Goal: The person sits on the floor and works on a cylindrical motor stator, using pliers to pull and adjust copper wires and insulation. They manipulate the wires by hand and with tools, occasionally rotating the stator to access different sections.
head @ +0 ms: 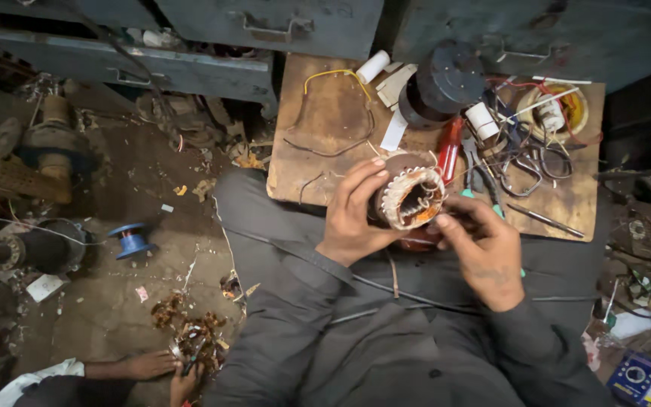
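**Fixing the wire ring in my lap**

I am holding a round motor part (410,197) over my knees, right at the near edge of the wooden board (325,143). It is a ring with white and copper wire wound all around the inside, and a dark hole in the middle.

My left hand (356,215) wraps around the left side of the ring. My fingers are curled tight on its outer wall and my thumb is up near the top edge. My right hand (484,252) is at the lower right side. Its fingertips are pinched together at the rim, and I think they hold a thin wire end there, but it is too small to see for sure.

So I think I am in the middle of the winding work, tidying or tucking the wires at the rim. The next move needs small, slow fingers: keep the ring steady with my left hand and pull or push only that one bit of wire with my right.

On the board behind lie a red-handled tool (449,149), a white roll of tape (481,119), a black round motor case (442,81) and loose wires. A blue spool (129,240) sits on the dirty floor to my left. Another person's hands (161,368) work on scrap copper near the bottom.
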